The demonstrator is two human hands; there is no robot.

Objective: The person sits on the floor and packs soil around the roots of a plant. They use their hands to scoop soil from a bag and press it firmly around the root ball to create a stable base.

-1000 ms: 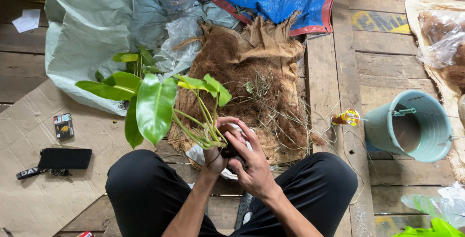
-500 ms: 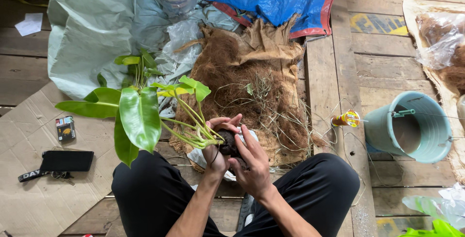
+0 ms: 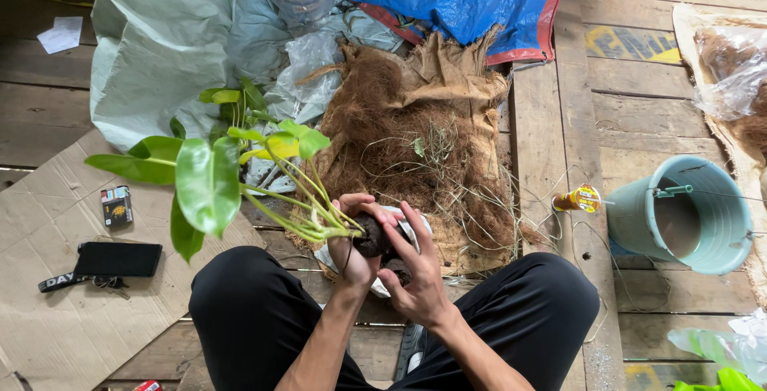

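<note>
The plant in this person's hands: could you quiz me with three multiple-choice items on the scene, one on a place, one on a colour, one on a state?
1. Where does the bucket stand?
A. on the cardboard
B. on the wooden planks at the picture's right
C. on the blue tarp

2. What colour are the leaves of the plant?
A. red
B. green
C. purple

3. How is the plant held?
A. lying loose on the floor
B. standing upright in the bucket
C. tilted sideways, roots in both hands

Answers: 1 B, it sits on bare planks. 2 B, broad green leaves. 3 C, the left hand and right hand cup the dark root ball.
</note>
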